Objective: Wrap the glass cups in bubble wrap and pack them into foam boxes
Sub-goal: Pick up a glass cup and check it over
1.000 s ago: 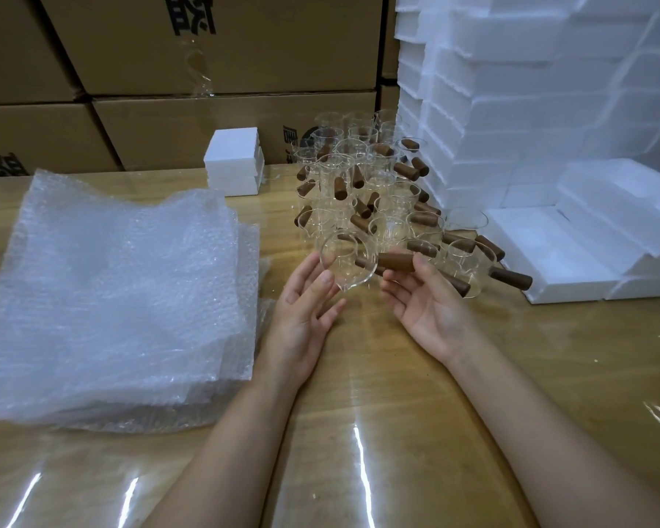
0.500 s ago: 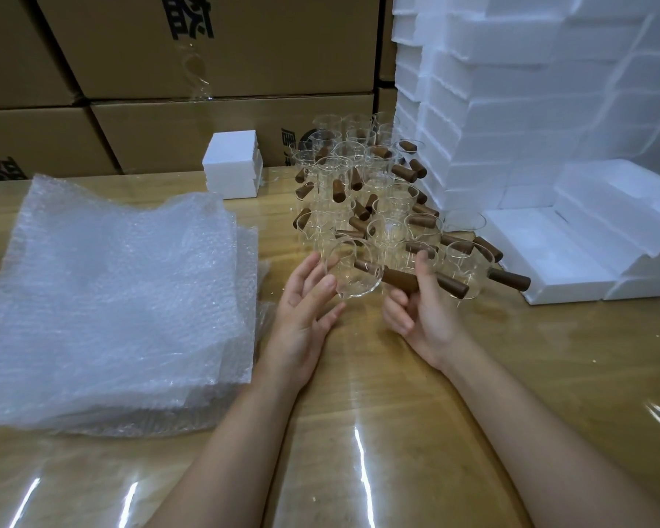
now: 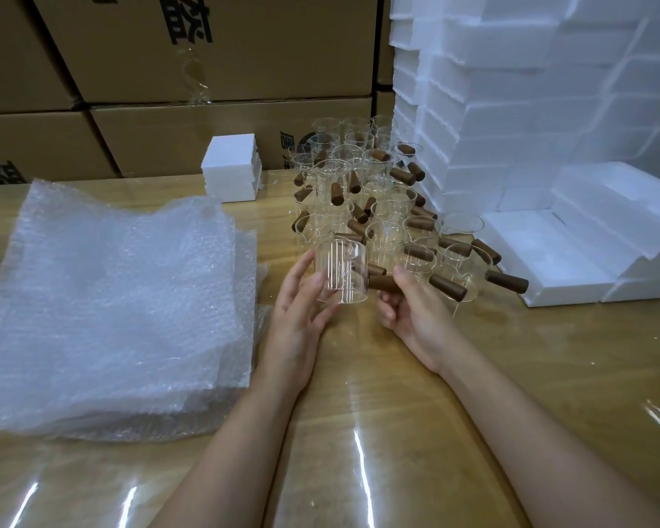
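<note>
- Right hand (image 3: 416,312): fingers curled round the brown wooden handle (image 3: 383,282) of one cup (image 3: 342,272), thumb on top. The cup is held just above the table (image 3: 359,413), at the near edge of the group.
- Left hand (image 3: 302,310): fingers nearly straight and relaxed, laid against the cup's glass wall to steady it, not gripping.
- Handling, as I judge it: thin clear glass, light, rigid, smooth and likely slippery, and it would chip if knocked. The handle is the sure hold. The bare wall is better cradled than pinched. The handle sticks out sideways, so the wrap must cover it too.
- Other cups (image 3: 378,207): a dense cluster just behind the hands, handles pointing every way, several touching. The nearest handle (image 3: 447,286) sits just beside the right thumb, so a careless swing could clip it.
- Bubble wrap (image 3: 111,299): loose stack of sheets to the left, near the left hand. It looks soft, light and springy, and the path to it looks unobstructed.
- Foam box (image 3: 542,253): open, low and white, on the right beyond the cluster. Reaching it means passing over or round the near cups.
- Foam stack (image 3: 511,108) rises behind it; a small foam block (image 3: 231,169) and brown cartons (image 3: 206,43) stand at the back.
</note>
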Tool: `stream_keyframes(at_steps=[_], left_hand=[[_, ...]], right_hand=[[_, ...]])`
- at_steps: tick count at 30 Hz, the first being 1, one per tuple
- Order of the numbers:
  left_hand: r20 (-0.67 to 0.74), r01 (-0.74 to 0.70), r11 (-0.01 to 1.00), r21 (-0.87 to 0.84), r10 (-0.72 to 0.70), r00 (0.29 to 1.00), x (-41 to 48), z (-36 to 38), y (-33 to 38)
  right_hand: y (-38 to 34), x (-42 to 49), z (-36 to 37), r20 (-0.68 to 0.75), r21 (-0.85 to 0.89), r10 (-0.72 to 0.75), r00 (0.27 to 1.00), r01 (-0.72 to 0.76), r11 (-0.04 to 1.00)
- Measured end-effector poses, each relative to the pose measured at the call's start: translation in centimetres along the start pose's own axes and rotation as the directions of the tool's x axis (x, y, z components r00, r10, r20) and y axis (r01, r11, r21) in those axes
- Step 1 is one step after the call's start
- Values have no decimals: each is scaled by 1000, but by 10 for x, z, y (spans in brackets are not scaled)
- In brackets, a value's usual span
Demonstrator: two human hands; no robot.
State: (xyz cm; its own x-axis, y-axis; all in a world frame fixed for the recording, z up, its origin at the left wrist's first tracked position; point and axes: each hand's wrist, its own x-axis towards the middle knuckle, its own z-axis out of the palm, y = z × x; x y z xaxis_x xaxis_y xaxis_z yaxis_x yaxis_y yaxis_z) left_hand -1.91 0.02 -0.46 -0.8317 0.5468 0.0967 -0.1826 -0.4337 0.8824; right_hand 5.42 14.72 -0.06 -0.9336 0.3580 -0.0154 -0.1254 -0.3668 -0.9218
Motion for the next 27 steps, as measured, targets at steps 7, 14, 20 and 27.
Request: stream_keyframes(at_steps=[7,14,20,27], left_hand=[[-24,21,1000,5,-21,999,0,-1,1],[-25,51,999,-9,-51,998,2,-2,1],[6,41,999,17,-41,999,-1,3,4],[7,48,999,-4,-48,999,-2,3,4]], right_hand=[[2,2,-1,-21,-24,31,999,-31,999],[4,5,-5,-15,89,-6,1000,8,996],[6,5,-10,34,63,-36,999,34,997],[4,4,-8,89,90,-29,996,21,996]])
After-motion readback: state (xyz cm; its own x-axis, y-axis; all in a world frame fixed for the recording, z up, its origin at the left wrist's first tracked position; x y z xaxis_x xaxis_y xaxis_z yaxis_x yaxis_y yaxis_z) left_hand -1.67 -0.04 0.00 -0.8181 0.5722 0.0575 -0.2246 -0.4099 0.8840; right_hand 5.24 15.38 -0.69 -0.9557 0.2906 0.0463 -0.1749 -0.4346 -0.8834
